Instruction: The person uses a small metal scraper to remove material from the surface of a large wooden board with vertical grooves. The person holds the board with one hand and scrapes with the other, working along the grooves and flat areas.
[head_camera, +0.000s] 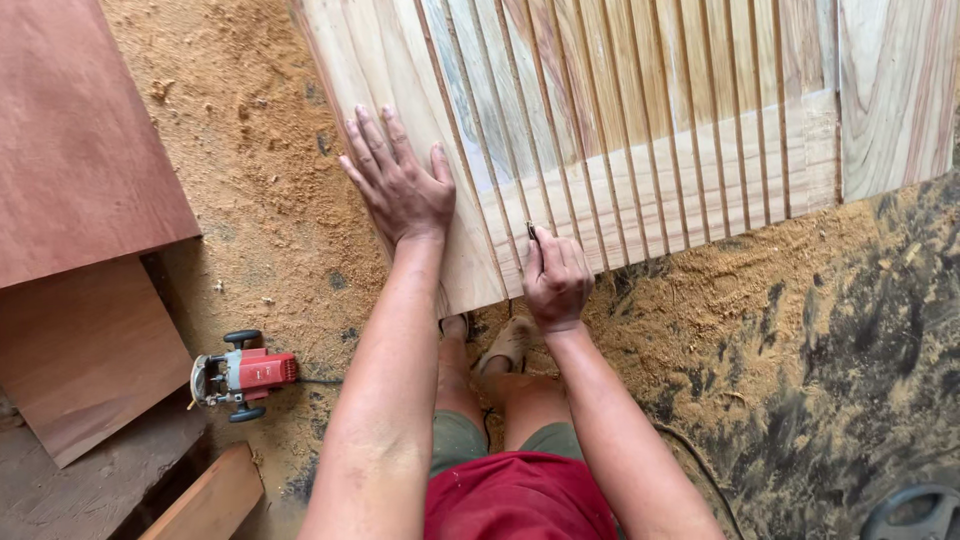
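Red shorts (515, 500) and bare knees lowest in view, just below the near edge of the grooved panel (640, 130), with two sandalled feet (495, 340) tucked under that edge. Left hand (398, 185) spread flat, fingers splayed, pressed on the panel's near left corner; right hand (556, 280) closed around a small dark tool (531, 232), tip set in a groove at the panel's near edge, just right of the left hand. Panel itself flat on the sawdust-covered floor (260, 180); red router (243, 376) left of the panel, well apart, beside reddish boards (80, 150).
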